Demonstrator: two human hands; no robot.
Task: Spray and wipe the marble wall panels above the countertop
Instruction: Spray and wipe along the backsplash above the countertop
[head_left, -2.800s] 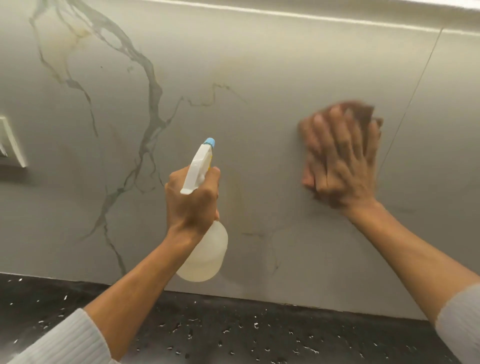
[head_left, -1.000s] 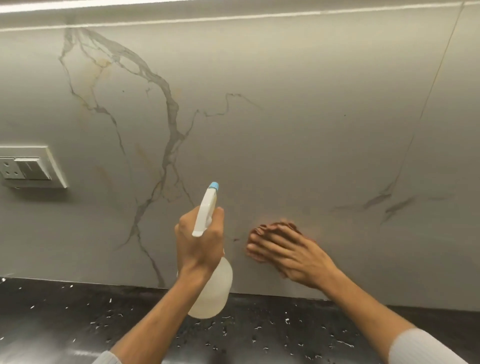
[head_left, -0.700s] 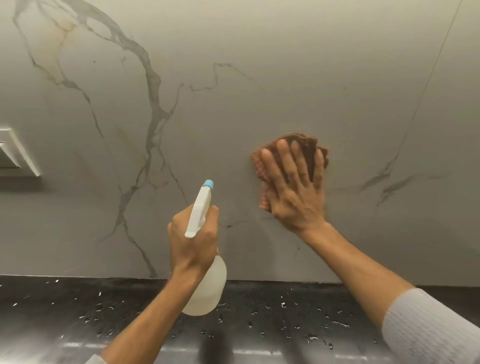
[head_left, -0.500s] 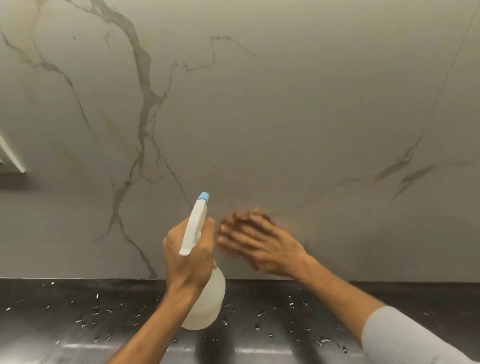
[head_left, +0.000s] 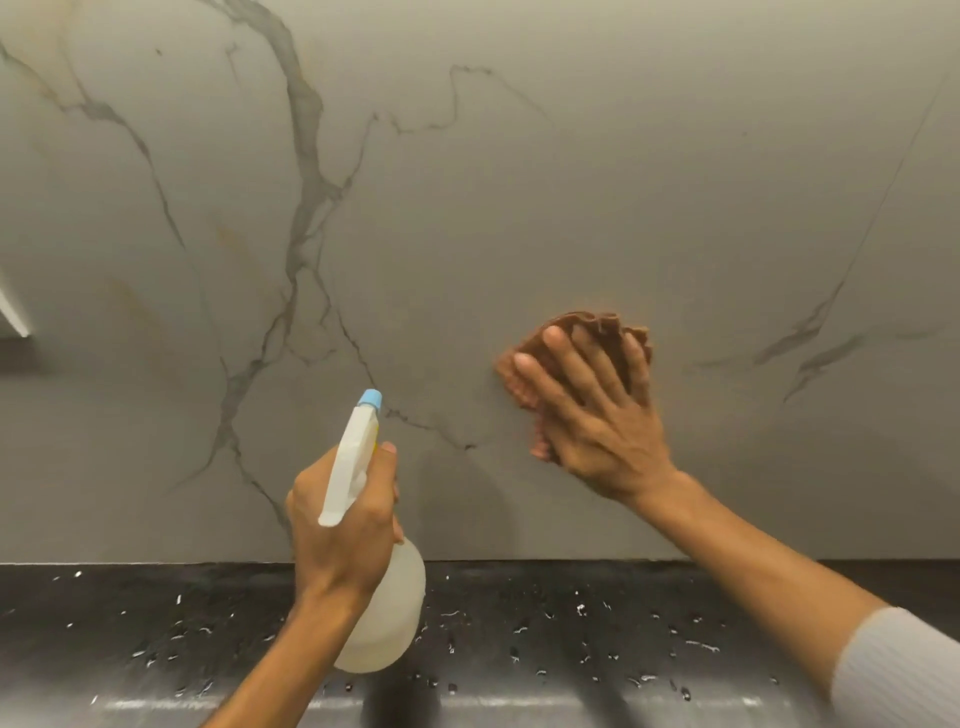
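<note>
The grey marble wall panel (head_left: 519, 197) with dark veins fills most of the view. My right hand (head_left: 592, 415) lies flat, fingers spread, pressing a brown cloth (head_left: 597, 332) against the panel right of centre. My left hand (head_left: 340, 525) grips a white spray bottle (head_left: 384, 613) by the neck, its blue-tipped nozzle (head_left: 371, 399) pointing up toward the wall. The bottle's round translucent body hangs below my fist, in front of the countertop.
A black speckled countertop (head_left: 571, 623) with water droplets runs along the bottom. A thin panel seam (head_left: 878, 208) slants down the wall at the right. The corner of a white switch plate (head_left: 13, 317) shows at the left edge.
My right hand with the cloth has swept up and to the right from low beside the bottle. The left hand and spray bottle stay about where they were.
</note>
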